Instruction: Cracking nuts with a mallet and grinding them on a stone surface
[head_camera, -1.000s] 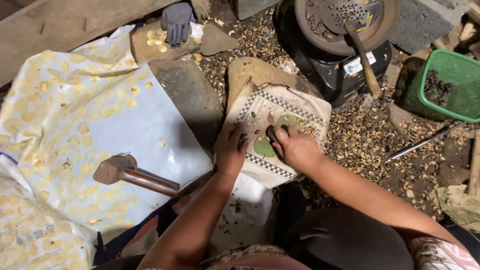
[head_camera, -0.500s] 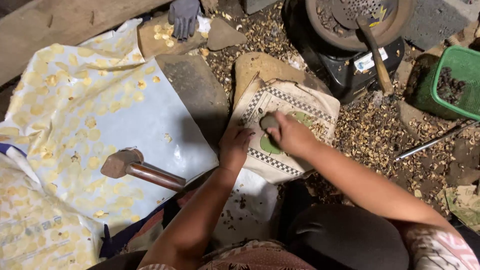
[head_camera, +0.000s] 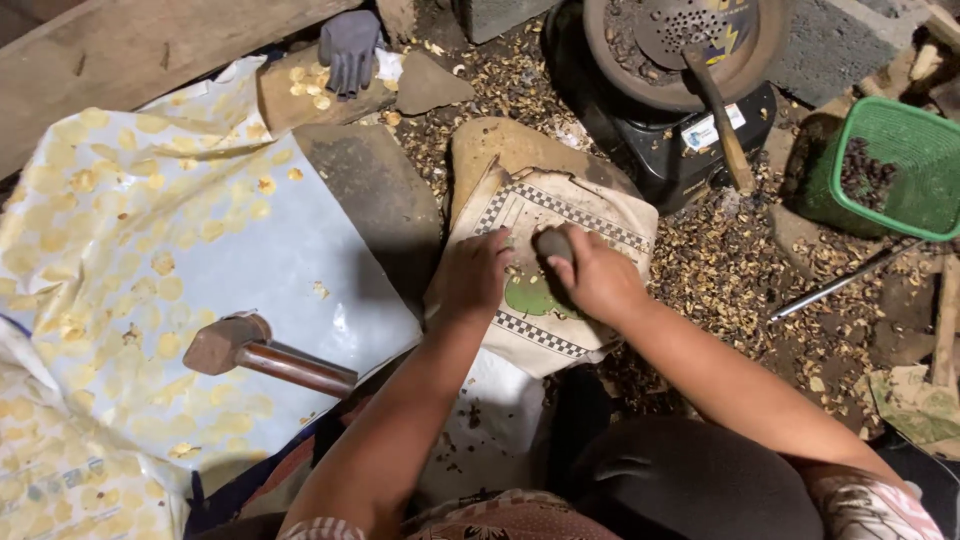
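Head view, hands: your right hand (head_camera: 598, 280) was clamped around a small grey stone (head_camera: 553, 243); your left hand (head_camera: 476, 275) lay fingers-down just beside it, closed on nothing that could be seen.

Head view, the stone: it sat at the top of your right fist, over the middle of the patterned cloth sack (head_camera: 590, 220), its long axis running roughly away from you.

Head view, what lay under it: pale nut bits (head_camera: 516, 268) lay on the sack between your two hands, touching the left fingertips; they were just to the left of the stone and slightly nearer you (too small to count).

Head view, nearer hand: your left was the closer one to those bits, your right the one over them with the stone.

Head view, edges: the sack was draped over a flat rock (head_camera: 500, 150), whose bare edge showed beyond your hands; the sack's near edge hung towards your knees.

Head view, open room: to your left lay a printed plastic sheet (head_camera: 250, 250) scattered with pale kernels, a hammer (head_camera: 262, 352) lying on it well apart from your left hand.

Head view, right side: the ground there was littered with shells (head_camera: 720, 260), with a green basket (head_camera: 900, 165) and a thin metal rod (head_camera: 850, 278) well apart.

Head view, far side: a dark pan on a stove (head_camera: 680, 60) stood beyond the rock, and a grey glove (head_camera: 348, 48) lay on a wooden block (head_camera: 300, 95).
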